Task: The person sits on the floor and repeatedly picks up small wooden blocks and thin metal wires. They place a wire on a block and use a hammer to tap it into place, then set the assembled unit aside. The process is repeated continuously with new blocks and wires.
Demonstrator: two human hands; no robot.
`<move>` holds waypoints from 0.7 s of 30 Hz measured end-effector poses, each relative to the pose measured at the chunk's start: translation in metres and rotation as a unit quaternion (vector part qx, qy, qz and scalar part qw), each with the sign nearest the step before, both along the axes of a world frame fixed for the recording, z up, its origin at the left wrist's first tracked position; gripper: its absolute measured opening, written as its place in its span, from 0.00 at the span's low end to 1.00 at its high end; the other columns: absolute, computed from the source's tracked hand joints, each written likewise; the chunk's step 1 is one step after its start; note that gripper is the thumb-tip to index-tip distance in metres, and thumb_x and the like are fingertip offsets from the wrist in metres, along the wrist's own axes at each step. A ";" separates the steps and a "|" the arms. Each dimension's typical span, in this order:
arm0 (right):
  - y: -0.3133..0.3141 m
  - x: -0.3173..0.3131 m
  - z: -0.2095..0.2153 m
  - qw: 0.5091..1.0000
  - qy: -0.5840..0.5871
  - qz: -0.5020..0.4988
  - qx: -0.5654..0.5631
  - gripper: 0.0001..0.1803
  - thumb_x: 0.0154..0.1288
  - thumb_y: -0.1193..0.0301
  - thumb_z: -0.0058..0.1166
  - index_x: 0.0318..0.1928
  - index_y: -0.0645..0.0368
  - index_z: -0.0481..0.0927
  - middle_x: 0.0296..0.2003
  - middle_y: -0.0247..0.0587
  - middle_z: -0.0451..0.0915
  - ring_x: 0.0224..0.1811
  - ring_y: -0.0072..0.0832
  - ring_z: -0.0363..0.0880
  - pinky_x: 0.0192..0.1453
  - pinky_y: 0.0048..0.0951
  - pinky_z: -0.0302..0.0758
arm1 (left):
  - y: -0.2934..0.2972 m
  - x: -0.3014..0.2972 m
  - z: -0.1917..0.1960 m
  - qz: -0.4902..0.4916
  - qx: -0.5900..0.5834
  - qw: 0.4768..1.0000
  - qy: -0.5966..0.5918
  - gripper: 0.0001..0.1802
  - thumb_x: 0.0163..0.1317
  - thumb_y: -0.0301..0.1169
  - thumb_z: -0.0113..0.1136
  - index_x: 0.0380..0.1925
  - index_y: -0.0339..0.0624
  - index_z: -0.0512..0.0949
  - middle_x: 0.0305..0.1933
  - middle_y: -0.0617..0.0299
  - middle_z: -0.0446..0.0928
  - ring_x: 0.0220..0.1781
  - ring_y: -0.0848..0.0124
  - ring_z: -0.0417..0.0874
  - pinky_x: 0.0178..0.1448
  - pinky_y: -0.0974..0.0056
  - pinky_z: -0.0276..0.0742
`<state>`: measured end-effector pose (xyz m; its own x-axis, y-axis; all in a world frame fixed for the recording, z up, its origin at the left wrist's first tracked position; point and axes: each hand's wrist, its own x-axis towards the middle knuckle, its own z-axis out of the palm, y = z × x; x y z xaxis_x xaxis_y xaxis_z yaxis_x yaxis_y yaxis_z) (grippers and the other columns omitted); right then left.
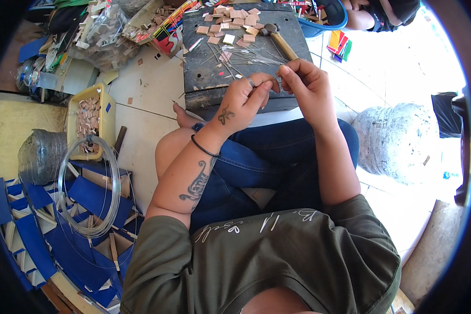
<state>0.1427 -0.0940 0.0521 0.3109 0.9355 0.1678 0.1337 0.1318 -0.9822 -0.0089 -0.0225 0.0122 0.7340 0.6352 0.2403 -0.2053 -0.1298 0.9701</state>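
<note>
My left hand (247,100) and my right hand (307,88) meet above the near edge of a dark low bench (209,78). Both are closed in a pinch, thumb against fingers. Between the fingertips is a short bit of thin metal wire (277,77); its ends are mostly hidden by my fingers. Behind my hands, loose thin wires (240,55) fan out over the bench top. Farther back lies a heap of small tan wooden pieces (238,20). A hammer (282,44) with a wooden handle rests at the right, close behind my right hand.
At left, a coil of wire (63,183) hangs over a yellow bin (110,118) of wooden pieces, above blue strips (81,261). A clear plastic bag (107,42) stands back left. A blue basin (324,31) and another person's arm (358,20) are back right; a wrapped bundle (397,141) sits right.
</note>
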 end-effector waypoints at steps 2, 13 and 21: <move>-0.001 0.000 0.001 1.000 0.003 0.005 -0.005 0.11 0.70 0.68 0.54 0.34 0.63 0.78 0.23 0.28 0.74 0.26 0.13 0.69 0.32 0.17 0.65 | -0.001 0.000 -0.001 0.006 0.019 1.000 -0.003 0.12 0.73 0.32 0.46 0.36 0.39 0.78 0.17 0.70 0.65 0.20 0.82 0.64 0.27 0.72 0.62; -0.002 0.004 0.002 0.996 0.079 0.050 -0.013 0.10 0.71 0.69 0.53 0.34 0.63 0.78 0.23 0.31 0.75 0.27 0.15 0.71 0.34 0.19 0.67 | -0.008 0.000 -0.002 0.036 0.057 0.998 -0.021 0.12 0.74 0.31 0.46 0.39 0.35 0.77 0.22 0.68 0.69 0.24 0.81 0.67 0.30 0.73 0.65; 0.006 0.005 -0.014 0.999 -0.025 -0.005 0.030 0.08 0.67 0.72 0.57 0.38 0.65 0.79 0.27 0.32 0.80 0.32 0.16 0.78 0.38 0.19 0.74 | -0.005 0.012 -0.005 0.129 0.129 0.982 0.040 0.07 0.70 0.28 0.49 0.39 0.38 0.77 0.20 0.65 0.70 0.23 0.75 0.72 0.31 0.69 0.68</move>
<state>0.1481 -0.0880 0.0384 0.3091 0.9203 0.2399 0.1838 0.1897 -0.9645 0.0030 -0.0275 0.0072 0.5799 0.7280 0.3658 -0.0572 -0.4115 0.9096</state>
